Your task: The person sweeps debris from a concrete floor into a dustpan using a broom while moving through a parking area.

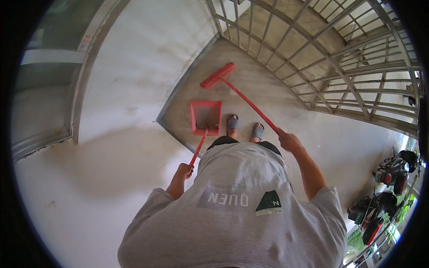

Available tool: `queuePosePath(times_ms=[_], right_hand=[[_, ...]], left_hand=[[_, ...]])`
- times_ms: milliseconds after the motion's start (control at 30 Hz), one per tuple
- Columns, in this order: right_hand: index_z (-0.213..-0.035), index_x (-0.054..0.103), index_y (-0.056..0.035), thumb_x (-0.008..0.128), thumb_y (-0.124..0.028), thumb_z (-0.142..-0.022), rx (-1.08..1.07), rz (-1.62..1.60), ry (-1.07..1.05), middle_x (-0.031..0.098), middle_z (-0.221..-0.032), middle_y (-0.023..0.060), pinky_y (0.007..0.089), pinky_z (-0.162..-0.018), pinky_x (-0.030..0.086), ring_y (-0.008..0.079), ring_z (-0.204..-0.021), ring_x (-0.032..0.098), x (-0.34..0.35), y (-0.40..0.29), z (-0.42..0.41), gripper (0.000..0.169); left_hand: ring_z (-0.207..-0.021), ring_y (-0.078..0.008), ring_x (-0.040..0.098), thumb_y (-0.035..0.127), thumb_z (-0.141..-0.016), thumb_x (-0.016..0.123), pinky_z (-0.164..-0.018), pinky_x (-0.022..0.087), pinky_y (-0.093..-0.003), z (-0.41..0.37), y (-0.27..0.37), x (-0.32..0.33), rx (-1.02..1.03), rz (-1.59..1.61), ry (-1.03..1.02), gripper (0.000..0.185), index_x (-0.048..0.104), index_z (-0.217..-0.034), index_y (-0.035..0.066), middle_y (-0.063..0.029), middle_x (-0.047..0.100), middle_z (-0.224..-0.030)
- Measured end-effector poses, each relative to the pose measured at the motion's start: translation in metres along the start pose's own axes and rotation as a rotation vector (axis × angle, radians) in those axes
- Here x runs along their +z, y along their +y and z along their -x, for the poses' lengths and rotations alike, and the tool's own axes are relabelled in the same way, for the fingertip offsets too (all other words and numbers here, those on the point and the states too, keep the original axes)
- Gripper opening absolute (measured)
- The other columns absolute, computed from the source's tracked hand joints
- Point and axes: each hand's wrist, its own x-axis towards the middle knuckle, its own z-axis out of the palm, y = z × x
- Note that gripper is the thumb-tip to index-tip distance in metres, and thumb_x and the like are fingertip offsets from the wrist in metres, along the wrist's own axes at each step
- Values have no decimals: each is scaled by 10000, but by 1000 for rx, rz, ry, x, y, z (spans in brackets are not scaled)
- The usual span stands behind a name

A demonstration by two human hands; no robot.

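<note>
My left hand [184, 171] grips the red handle of a long-handled dustpan [192, 117], which rests on the floor at the left of my feet. Dark debris lies along the pan's rear edge, near where the handle joins. The red pole of a push broom [218, 76] is held in my right hand [291, 141]. The broom's head is on or just over the floor, beyond the dustpan and apart from it, set at a slant. My sandalled feet [232, 122] are to the right of the dustpan.
White walls with a grey base strip [184, 79] form a corner at the left. A metal bar railing [285, 60] runs along the upper right. A framed window or door [50, 56] is at the far left. Motor scooters [377, 204] stand at the lower right.
</note>
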Motion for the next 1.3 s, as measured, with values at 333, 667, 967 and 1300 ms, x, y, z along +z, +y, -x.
queuePosePath(times_ms=[333,667,967,1300], right_hand=[[-1314,434,-207,520,-178,-833,-106,90,-39,658,-992,160,475,-733,497,353,-922,631,3,-118,-115,490],[-1353,384,-378,495,-244,-880,388,91,-79,651,-1041,144,447,-793,495,339,-972,623,51,88,63,504],[-1305,480,-360,486,-280,-892,674,68,8,655,-1015,137,445,-769,497,340,-909,628,12,106,223,421],[-1327,445,-382,487,-277,-910,599,44,-29,664,-969,126,445,-703,508,344,-854,638,-5,46,157,433]], left_hand=[[-385,-132,414,143,-840,620,-354,317,-290,-10,-40,-18,-94,126,-38,199,549,-698,23,-31,486,-546],[-451,-146,465,134,-842,624,-401,370,-288,-11,-13,-32,-85,118,-12,162,567,-753,10,-39,519,-592],[-432,-132,456,113,-823,641,-383,348,-285,-38,-3,-37,-17,172,-51,146,557,-726,44,-25,510,-578],[-409,-133,431,112,-841,604,-361,330,-272,-27,46,-55,-7,11,-42,165,515,-714,56,-19,476,-559]])
